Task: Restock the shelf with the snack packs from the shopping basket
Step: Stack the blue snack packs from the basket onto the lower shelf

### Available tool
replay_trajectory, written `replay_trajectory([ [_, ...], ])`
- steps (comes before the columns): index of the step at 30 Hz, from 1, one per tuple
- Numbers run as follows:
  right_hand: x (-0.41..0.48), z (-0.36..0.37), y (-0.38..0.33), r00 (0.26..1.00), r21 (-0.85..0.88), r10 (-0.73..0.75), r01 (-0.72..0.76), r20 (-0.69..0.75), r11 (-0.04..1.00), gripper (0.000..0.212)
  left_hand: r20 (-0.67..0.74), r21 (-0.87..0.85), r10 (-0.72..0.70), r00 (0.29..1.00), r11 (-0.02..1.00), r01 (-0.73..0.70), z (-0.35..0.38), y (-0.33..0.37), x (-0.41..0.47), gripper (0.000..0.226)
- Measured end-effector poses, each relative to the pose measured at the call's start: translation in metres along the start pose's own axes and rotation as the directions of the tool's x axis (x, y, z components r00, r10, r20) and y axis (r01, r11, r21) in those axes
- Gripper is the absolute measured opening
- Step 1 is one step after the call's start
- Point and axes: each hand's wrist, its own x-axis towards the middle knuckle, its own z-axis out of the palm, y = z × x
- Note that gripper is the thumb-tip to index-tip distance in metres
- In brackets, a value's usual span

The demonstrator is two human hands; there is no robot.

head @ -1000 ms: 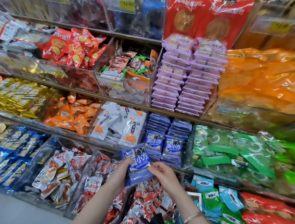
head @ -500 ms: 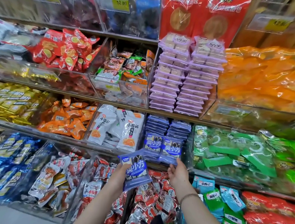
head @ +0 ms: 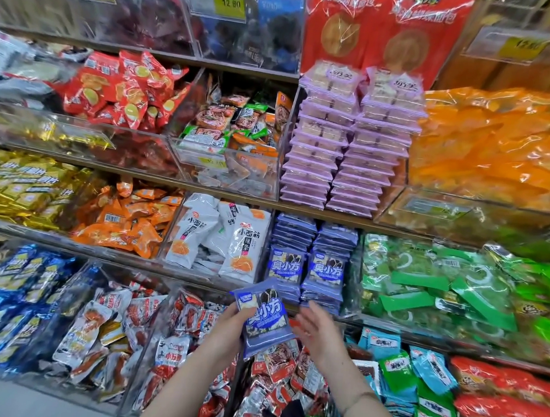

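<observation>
A person stands facing a shop shelf (head: 225,198) crowded with clear bins of wrapped snacks. The left hand (head: 226,334) has its grip wrapped around a blue snack pack (head: 266,321), thumb on the front near the top left corner, fingers behind. The pack is held in the air, tilted a little, in front of the lower bins. At three o'clock from the pack is the right hand (head: 318,332), its grip released, fingers spread and relaxed; it is blurred, so I cannot tell whether it touches the pack's edge. A thin bracelet (head: 359,401) circles that wrist. At one o'clock from the held pack, just above it, two neat stacks of matching blue packs (head: 310,267) sit on the shelf. White packs (head: 222,237) lie at nine o'clock from those stacks, green packs (head: 425,286) at three o'clock.
</observation>
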Motion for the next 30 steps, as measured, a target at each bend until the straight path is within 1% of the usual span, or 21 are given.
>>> replay_trajectory([
  [2, -0.011, 0.006, 0.008, 0.984, -0.245, 0.014, 0.031, 0.180, 0.969, 0.030, 0.019, 0.025, 0.003, 1.000, 1.000, -0.004, 0.004, 0.001, 0.000, 0.023],
  [3, -0.015, 0.009, 0.011, 0.976, -0.315, 0.002, 0.068, 0.216, 0.947, 0.026, 0.022, 0.061, 0.009, 1.000, 0.998, -0.010, 0.006, 0.001, -0.001, 0.023],
  [5, -0.015, 0.011, 0.013, 0.977, -0.335, -0.045, 0.114, 0.207, 0.935, 0.020, 0.007, 0.210, 0.056, 0.998, 0.976, -0.056, 0.010, 0.002, -0.002, 0.021],
  [6, -0.014, 0.012, 0.012, 0.980, -0.293, -0.066, 0.119, 0.186, 0.949, 0.018, -0.003, 0.344, 0.126, 0.992, 0.932, -0.118, 0.010, 0.003, -0.001, 0.020],
  [7, -0.013, 0.012, 0.009, 0.984, -0.234, -0.076, 0.113, 0.162, 0.966, 0.016, -0.002, 0.501, 0.245, 0.970, 0.840, -0.211, 0.008, 0.003, 0.000, 0.020],
  [8, -0.009, 0.010, 0.006, 0.987, -0.182, -0.086, 0.109, 0.132, 0.977, 0.016, 0.017, 0.656, 0.395, 0.918, 0.689, -0.309, 0.003, 0.003, 0.003, 0.022],
  [9, -0.005, 0.008, 0.003, 0.991, -0.151, -0.095, 0.109, 0.097, 0.983, 0.020, 0.056, 0.793, 0.537, 0.841, 0.489, -0.364, -0.005, 0.004, 0.005, 0.027],
  [10, -0.001, 0.008, -0.002, 0.991, -0.148, -0.114, 0.122, 0.063, 0.981, 0.029, 0.109, 0.885, 0.648, 0.754, 0.281, -0.370, -0.012, 0.005, 0.006, 0.036],
  [11, 0.004, 0.008, -0.007, 0.990, -0.167, -0.139, 0.142, 0.025, 0.976, 0.043, 0.163, 0.933, 0.719, 0.676, 0.110, -0.342, -0.020, 0.006, 0.007, 0.044],
  [12, 0.008, 0.009, -0.012, 0.986, -0.188, -0.168, 0.161, -0.017, 0.969, 0.052, 0.199, 0.956, 0.752, 0.629, -0.009, -0.292, -0.027, 0.007, 0.010, 0.049],
  [13, 0.013, 0.012, -0.019, 0.978, -0.199, -0.200, 0.185, -0.055, 0.962, 0.055, 0.218, 0.967, 0.754, 0.620, -0.083, -0.240, -0.033, 0.006, 0.012, 0.053],
  [14, 0.017, 0.016, -0.025, 0.967, -0.203, -0.238, 0.217, -0.085, 0.955, 0.052, 0.227, 0.971, 0.733, 0.641, -0.122, -0.205, -0.037, 0.006, 0.013, 0.056],
  [17, 0.029, 0.032, -0.043, 0.948, -0.217, -0.297, 0.267, -0.114, 0.939, 0.038, 0.235, 0.972, 0.659, 0.715, -0.172, -0.162, -0.042, 0.000, 0.015, 0.066],
  [19, 0.038, 0.039, -0.047, 0.952, -0.287, -0.294, 0.259, -0.085, 0.922, 0.037, 0.250, 0.968, 0.647, 0.720, -0.188, -0.167, -0.046, -0.003, 0.016, 0.070],
  [20, 0.041, 0.043, -0.048, 0.954, -0.368, -0.294, 0.253, -0.057, 0.895, 0.037, 0.255, 0.967, 0.652, 0.714, -0.189, -0.172, -0.047, -0.003, 0.016, 0.071],
  [21, 0.045, 0.044, -0.047, 0.953, -0.487, -0.303, 0.251, -0.028, 0.836, 0.038, 0.254, 0.967, 0.654, 0.713, -0.182, -0.177, -0.048, -0.002, 0.015, 0.071],
  [23, 0.050, 0.046, -0.044, 0.932, -0.734, -0.363, 0.260, 0.019, 0.627, 0.038, 0.254, 0.967, 0.663, 0.704, -0.166, -0.193, -0.050, -0.003, 0.017, 0.071],
  [25, 0.054, 0.045, -0.043, 0.904, -0.887, -0.424, 0.236, 0.050, 0.397, 0.036, 0.251, 0.967, 0.667, 0.701, -0.145, -0.207, -0.051, -0.004, 0.018, 0.071],
  [26, 0.055, 0.044, -0.044, 0.900, -0.925, -0.431, 0.213, 0.061, 0.314, 0.038, 0.244, 0.969, 0.662, 0.709, -0.132, -0.211, -0.051, -0.004, 0.019, 0.071],
  [28, 0.056, 0.041, -0.047, 0.915, -0.956, -0.395, 0.183, 0.080, 0.231, 0.049, 0.236, 0.970, 0.651, 0.722, -0.110, -0.217, -0.050, -0.005, 0.019, 0.071],
  [30, 0.054, 0.038, -0.051, 0.934, -0.947, -0.343, 0.192, 0.097, 0.257, 0.059, 0.243, 0.969, 0.643, 0.726, -0.120, -0.217, -0.050, -0.006, 0.019, 0.073],
])
